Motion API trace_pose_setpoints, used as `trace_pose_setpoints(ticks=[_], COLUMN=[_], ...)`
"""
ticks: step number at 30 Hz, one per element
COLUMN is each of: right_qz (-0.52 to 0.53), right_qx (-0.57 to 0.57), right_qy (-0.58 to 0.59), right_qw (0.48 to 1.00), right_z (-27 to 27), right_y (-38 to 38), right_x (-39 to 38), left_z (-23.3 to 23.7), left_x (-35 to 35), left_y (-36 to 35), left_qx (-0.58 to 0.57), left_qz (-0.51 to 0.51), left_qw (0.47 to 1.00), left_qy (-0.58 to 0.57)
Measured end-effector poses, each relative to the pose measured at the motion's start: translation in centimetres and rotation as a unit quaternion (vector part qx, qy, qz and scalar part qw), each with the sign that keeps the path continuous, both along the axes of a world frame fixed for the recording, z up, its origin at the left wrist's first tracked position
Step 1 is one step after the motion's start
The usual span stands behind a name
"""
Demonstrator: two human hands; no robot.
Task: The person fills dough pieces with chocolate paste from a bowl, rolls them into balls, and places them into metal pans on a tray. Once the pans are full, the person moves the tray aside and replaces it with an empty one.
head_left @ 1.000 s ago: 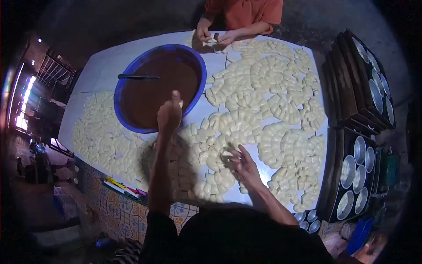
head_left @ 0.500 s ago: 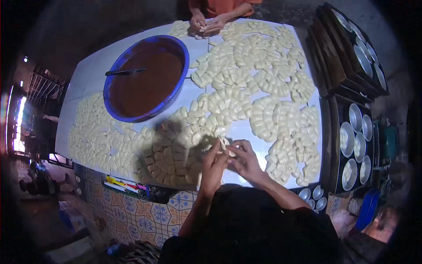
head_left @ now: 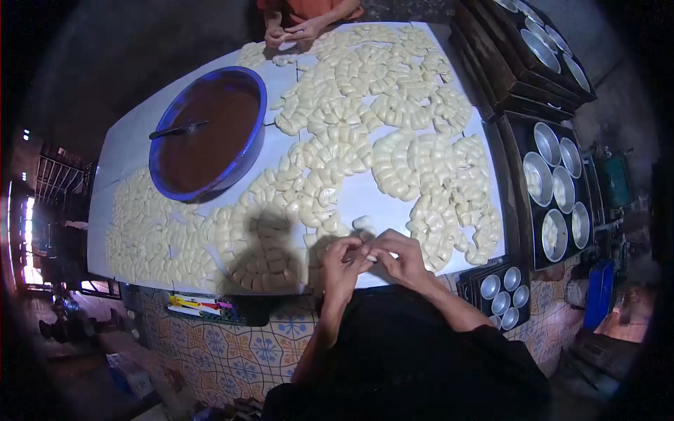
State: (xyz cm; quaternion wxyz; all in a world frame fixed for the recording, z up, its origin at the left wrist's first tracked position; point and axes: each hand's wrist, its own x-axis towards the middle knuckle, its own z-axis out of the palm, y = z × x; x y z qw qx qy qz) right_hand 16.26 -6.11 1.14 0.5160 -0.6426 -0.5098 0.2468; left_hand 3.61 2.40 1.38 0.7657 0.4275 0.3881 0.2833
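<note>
Head view, dough piece (head_left: 371, 257) between left hand (head_left: 341, 266), right hand (head_left: 402, 257)

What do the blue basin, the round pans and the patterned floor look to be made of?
The basin looks like smooth plastic: evenly coloured, with soft highlights. The round pans seem thin, bare metal, perhaps aluminium, silvery-grey and shiny. The floor looks like printed tile, probably ceramic, given its repeating squares.

Held dough (head_left: 371, 257) partly hidden, co-worker (head_left: 303, 10) cut off
</note>
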Motion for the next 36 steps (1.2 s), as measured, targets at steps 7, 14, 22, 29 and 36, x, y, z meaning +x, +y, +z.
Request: trace_pose_setpoints(ticks=[7, 14, 22, 29, 36], right_qz=[-0.076, -0.066, -0.17, -0.045, -0.028], right_qx=[-0.11, -0.144, -0.17, -0.2, -0.099], right_qy=[0.06, 0.201, -0.008, -0.077, -0.236], right_qw=[0.989, 0.967, 0.971, 0.976, 0.966], right_z=[-1.3, -4.5, -9.3, -6.2, -4.7], right_y=[-1.5, -1.9, -1.1, 1.6, 4.2], right_x=[-0.9, -0.5, 2.2, 2.7, 0.9], left_z=[-3.8, -3.0, -5.0, -6.5, -8.0], left_x=[-1.0, -2.1, -6.5, -8.8, -9.0], left_y=[-1.8, -1.3, 2.1, 1.1, 0.4], left_qx=[0.084, 0.225, 0.179, 0.134, 0.27], left_qz=[-0.047, 0.02, 0.157, 0.206, 0.179], left_qw=[0.995, 0.973, 0.968, 0.968, 0.937], left_qy=[-0.017, 0.038, 0.074, 0.043, 0.132])
